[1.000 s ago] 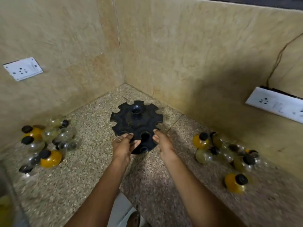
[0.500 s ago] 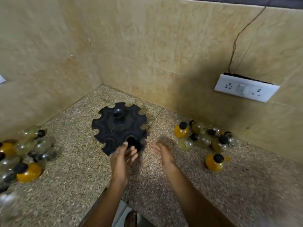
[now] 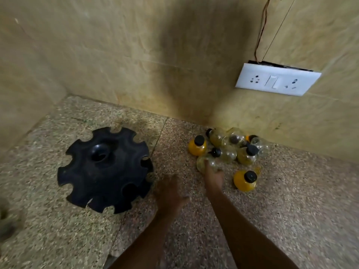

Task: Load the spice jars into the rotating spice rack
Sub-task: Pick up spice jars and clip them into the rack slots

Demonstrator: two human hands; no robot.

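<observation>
The black rotating spice rack [image 3: 104,169] lies flat on the speckled counter at the left, its rim notches and centre hole holding nothing. A pile of several small black-capped jars [image 3: 231,146] sits against the right wall, some orange-filled, some clear. One orange jar [image 3: 244,181] stands apart at the front. My right hand [image 3: 213,176] reaches into the pile, and its fingertips touch a clear jar [image 3: 203,165] at the pile's near edge. My left hand [image 3: 171,193] is blurred and hovers with relaxed fingers just right of the rack, holding nothing.
Tiled walls meet in a corner behind the rack. A white socket plate [image 3: 275,79] with a thin wire [image 3: 261,30] above it is on the right wall. The granite counter [image 3: 291,210] extends to the right and front. A blurred dark shape lies at the far left edge.
The view has swung right, so the rack sits further left. Both hands left the rack; my right hand moved right to the jar pile and my left hand drifted right of the rack.
</observation>
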